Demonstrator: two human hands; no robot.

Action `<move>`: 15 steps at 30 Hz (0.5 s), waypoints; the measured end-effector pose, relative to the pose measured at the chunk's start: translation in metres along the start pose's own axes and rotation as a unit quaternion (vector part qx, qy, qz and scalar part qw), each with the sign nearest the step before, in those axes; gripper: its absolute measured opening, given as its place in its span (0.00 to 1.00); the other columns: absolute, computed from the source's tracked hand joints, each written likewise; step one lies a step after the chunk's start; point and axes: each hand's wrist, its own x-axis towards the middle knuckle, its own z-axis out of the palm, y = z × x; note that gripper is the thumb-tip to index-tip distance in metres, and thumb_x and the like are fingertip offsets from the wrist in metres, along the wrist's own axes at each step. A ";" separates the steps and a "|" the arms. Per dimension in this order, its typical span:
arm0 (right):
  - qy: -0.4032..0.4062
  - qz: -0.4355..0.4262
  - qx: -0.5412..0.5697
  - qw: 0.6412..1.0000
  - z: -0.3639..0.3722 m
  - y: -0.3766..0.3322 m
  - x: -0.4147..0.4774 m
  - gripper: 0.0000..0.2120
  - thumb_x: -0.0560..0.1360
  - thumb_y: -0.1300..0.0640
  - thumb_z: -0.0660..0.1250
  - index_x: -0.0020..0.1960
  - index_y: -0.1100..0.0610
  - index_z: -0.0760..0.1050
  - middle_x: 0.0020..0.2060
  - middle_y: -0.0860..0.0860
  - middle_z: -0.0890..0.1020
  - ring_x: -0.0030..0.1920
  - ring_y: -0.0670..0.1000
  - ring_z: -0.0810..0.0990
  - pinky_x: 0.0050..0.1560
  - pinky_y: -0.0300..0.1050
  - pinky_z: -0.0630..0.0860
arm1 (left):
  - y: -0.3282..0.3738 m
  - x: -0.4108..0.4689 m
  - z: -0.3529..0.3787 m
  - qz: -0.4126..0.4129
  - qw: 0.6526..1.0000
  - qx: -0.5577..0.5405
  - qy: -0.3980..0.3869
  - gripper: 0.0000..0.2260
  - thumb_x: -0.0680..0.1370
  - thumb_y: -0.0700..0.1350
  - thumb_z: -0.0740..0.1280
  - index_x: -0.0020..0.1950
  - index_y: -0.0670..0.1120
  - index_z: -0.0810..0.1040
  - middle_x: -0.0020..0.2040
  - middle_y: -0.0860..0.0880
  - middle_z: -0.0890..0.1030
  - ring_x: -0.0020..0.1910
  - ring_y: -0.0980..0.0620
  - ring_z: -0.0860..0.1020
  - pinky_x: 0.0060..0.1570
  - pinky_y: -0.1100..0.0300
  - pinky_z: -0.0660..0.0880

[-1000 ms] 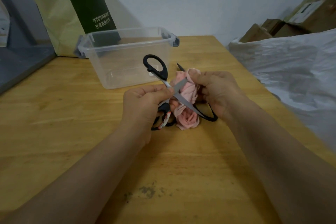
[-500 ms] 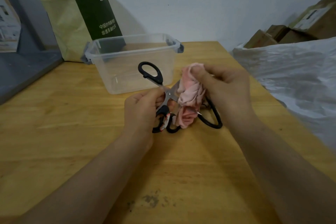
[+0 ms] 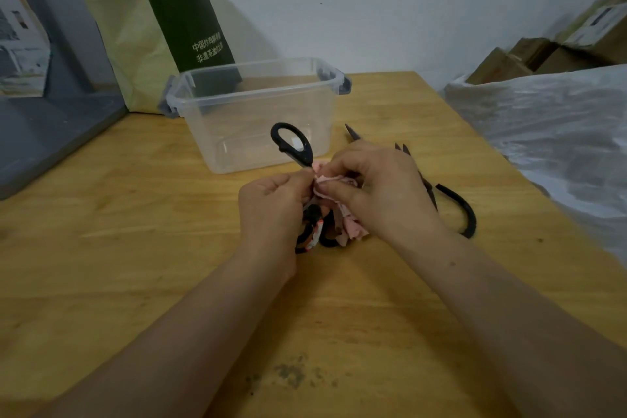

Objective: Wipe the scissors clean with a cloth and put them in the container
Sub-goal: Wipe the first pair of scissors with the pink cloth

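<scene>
change: right hand (image 3: 380, 190) has slid cloth (image 3: 353, 231) along the blade up to left hand (image 3: 271, 210) | hands: left grips scissors (image 3: 304, 155), right pinches cloth | task: wiping unfinished, container (image 3: 254, 69) empty

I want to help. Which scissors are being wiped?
The scissors whose black loop sticks up above the left hand, in the pink cloth. The other pair lies on the table behind the right hand.

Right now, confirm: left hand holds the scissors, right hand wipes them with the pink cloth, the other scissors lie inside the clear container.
Wrong. The head view shows the other scissors on the table beside the right hand, not in the clear container. The left hand, scissors and pink cloth are as stated.
</scene>
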 end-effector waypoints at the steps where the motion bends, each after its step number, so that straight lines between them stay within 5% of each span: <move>1: -0.007 -0.006 0.000 1.000 0.000 0.000 0.000 0.07 0.71 0.58 0.73 0.49 0.57 0.82 0.46 0.49 0.81 0.47 0.45 0.77 0.49 0.35 0.73 | 0.000 0.000 0.000 -0.007 1.000 0.003 0.001 0.12 0.75 0.39 0.69 0.31 0.40 0.80 0.26 0.45 0.79 0.26 0.51 0.78 0.25 0.63 0.74; 4: -0.026 -0.032 0.016 0.999 0.001 0.000 -0.003 0.04 0.71 0.58 0.72 0.46 0.57 0.82 0.44 0.50 0.82 0.46 0.48 0.78 0.50 0.46 0.76 | -0.001 0.001 0.001 -0.018 1.000 0.007 0.013 0.13 0.75 0.40 0.69 0.31 0.41 0.78 0.25 0.47 0.78 0.24 0.53 0.76 0.23 0.66 0.71; 11: 0.015 0.065 0.016 0.998 -0.006 0.007 0.003 0.04 0.74 0.55 0.70 0.48 0.53 0.80 0.40 0.43 0.79 0.41 0.41 0.76 0.44 0.37 0.75 | 0.000 -0.004 0.002 -0.022 1.000 0.013 -0.008 0.22 0.77 0.41 0.67 0.21 0.46 0.77 0.27 0.42 0.78 0.21 0.50 0.74 0.19 0.65 0.68; 15: -0.051 0.012 0.009 0.999 -0.002 -0.003 -0.003 0.11 0.73 0.55 0.71 0.55 0.52 0.79 0.49 0.47 0.81 0.51 0.46 0.78 0.54 0.44 0.76 | 0.002 -0.001 0.000 -0.021 1.000 0.018 0.008 0.13 0.76 0.41 0.68 0.31 0.42 0.79 0.27 0.45 0.79 0.21 0.53 0.75 0.20 0.67 0.68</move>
